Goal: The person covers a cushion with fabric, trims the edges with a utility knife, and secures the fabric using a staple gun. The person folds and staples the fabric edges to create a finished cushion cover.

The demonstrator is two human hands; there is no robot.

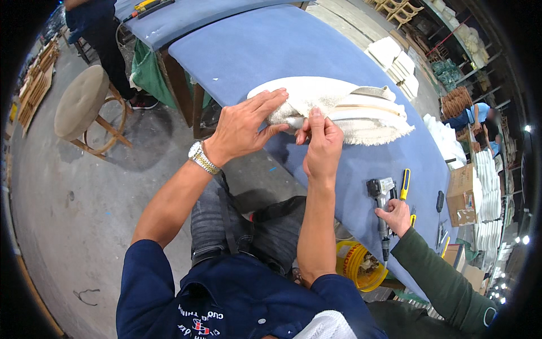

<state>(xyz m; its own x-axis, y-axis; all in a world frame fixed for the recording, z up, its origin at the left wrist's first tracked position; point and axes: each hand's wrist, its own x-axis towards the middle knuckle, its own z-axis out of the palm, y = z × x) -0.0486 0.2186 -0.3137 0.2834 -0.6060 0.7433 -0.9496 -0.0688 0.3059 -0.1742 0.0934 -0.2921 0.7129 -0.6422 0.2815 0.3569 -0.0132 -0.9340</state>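
Observation:
An off-white padded piece (pixel 316 85), curved and partly wrapped in woven fabric, lies on the blue-covered table in front of me. Along its right side the fabric (pixel 370 134) has a frayed edge, and pale layers show between the folds. My left hand (pixel 244 125), with a metal watch at the wrist, rests against the piece's near left end, fingers stretched and thumb apart. Thumb and fingers of my right hand (pixel 323 138) pinch the fabric close beside it. A bit of white padding (pixel 294 121) shows between my hands; the right fingertips are partly hidden.
At right, a co-worker's hand (pixel 395 217) touches a staple gun (pixel 382 206) near a yellow-handled tool (pixel 405 184). Below the table edge stands a yellow bucket (pixel 353 265). A round stool (pixel 84 104) and a standing person (pixel 101 45) are at left. White stacked pieces (pixel 392 62) lie beyond.

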